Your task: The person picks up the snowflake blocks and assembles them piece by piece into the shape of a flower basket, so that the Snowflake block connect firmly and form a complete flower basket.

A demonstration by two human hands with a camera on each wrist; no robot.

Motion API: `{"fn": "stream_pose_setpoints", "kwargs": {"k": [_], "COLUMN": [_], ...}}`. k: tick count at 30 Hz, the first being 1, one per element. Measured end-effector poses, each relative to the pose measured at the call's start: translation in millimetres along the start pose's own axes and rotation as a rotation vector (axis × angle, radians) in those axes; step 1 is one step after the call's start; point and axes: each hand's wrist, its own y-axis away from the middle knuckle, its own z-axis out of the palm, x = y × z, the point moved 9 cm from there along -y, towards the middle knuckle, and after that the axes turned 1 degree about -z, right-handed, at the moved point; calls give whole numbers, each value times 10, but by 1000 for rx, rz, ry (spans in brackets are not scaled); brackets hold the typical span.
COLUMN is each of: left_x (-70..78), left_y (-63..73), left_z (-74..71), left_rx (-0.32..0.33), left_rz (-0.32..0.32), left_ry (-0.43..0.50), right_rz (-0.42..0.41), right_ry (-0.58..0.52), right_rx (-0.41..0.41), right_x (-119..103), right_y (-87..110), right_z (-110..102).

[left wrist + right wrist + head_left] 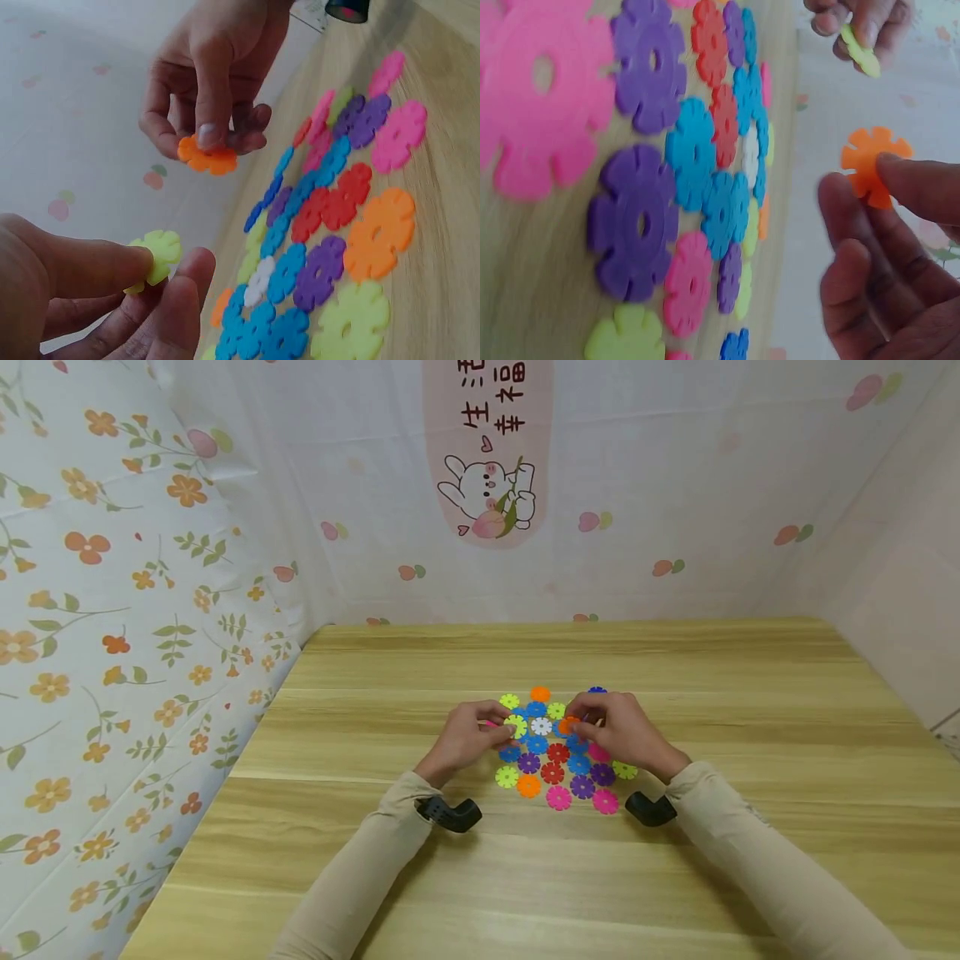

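Note:
Between thumb and fingers, my left hand (467,737) pinches a yellow-green snowflake disc (166,253) with a notched edge. My right hand (624,725) likewise pinches an orange snowflake disc (861,159). Both discs are held above the table, a short gap apart, with the left one tilted in the left wrist view. Under and around the hands lie many flat snowflake discs: a white one (542,726) between the hands, a red one (552,772), a purple one (582,787) and a pink one (558,798) nearer the front. My hands cover part of the spread.
The discs lie in one cluster on the wooden table (750,693). A dark blue disc (597,691) sits at the back right of the cluster. Black wrist camera mounts (459,817) jut from both sleeves close over the table. A patterned curtain (637,485) hangs behind the table.

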Motion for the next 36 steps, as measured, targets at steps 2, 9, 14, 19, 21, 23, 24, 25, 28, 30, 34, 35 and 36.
{"fn": "stream_pose_setpoints", "kwargs": {"k": [2,9,14,19,21,23,24,25,28,30,34,35,36], "left_x": [20,104,171,215,227,237,243,248,259,275,322,337,350], "left_y": [-3,5,34,63,69,74,76,79,90,95,109,112,116], "left_z": [27,111,153,173,179,185,188,190,189,183,187,190,192], "left_rx": [-8,-42,-73,-92,-100,-110,-114,-117,-117,-110,-102,-100,-98], "left_rz": [4,10,23,24,30,32,33,32,22,26,38,44,45], "left_ry": [32,148,197,215,209,210,212,214,230,235,260,264,268], "right_rz": [0,-98,-165,-240,-271,-298,-311,-324,-379,-419,-484,-491,-497], "right_ry": [-6,-58,-53,-23,-13,-4,0,5,38,60,74,65,61], "right_rx": [28,162,229,276,294,310,317,324,346,366,407,416,423], "right_x": [-24,-208,-314,-419,-461,-500,-517,-532,-594,-638,-708,-716,-725], "right_y": [-3,35,64,82,91,94,96,97,113,129,159,164,169], "right_z": [-9,-78,-111,-137,-150,-158,-160,-160,-157,-163,-189,-198,-205]}}
